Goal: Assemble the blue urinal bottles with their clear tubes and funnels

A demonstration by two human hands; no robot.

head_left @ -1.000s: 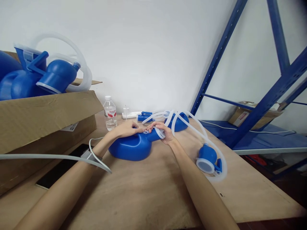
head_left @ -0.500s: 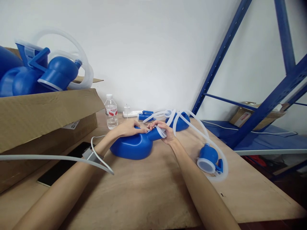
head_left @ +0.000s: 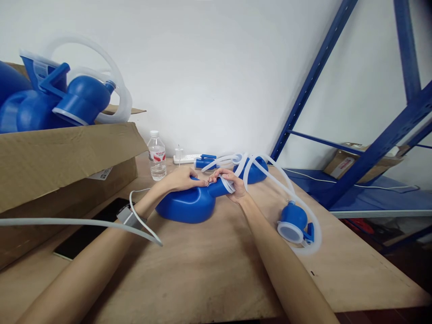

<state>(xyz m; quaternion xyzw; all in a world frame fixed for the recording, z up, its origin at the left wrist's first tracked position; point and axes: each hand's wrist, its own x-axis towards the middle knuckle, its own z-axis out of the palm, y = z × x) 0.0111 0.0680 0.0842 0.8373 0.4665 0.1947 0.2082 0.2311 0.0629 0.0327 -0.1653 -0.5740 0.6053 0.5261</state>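
Observation:
A blue plastic bottle lies on its side on the wooden table, its neck pointing right. My left hand grips the bottle's upper side near the handle, thumb toward the neck. Wrapped round the neck and its pale rim is my right hand, its fingertips close to my left thumb. What lies between the fingertips is too small to tell. Behind the hands, another blue bottle has clear tubing looping over it. A blue cup-shaped piece with a white rim rests at the right.
An open cardboard box full of blue parts and tubing stands at the left, beside a dark phone-like slab. A water bottle and a power strip are near the wall. Blue shelving stands at the right.

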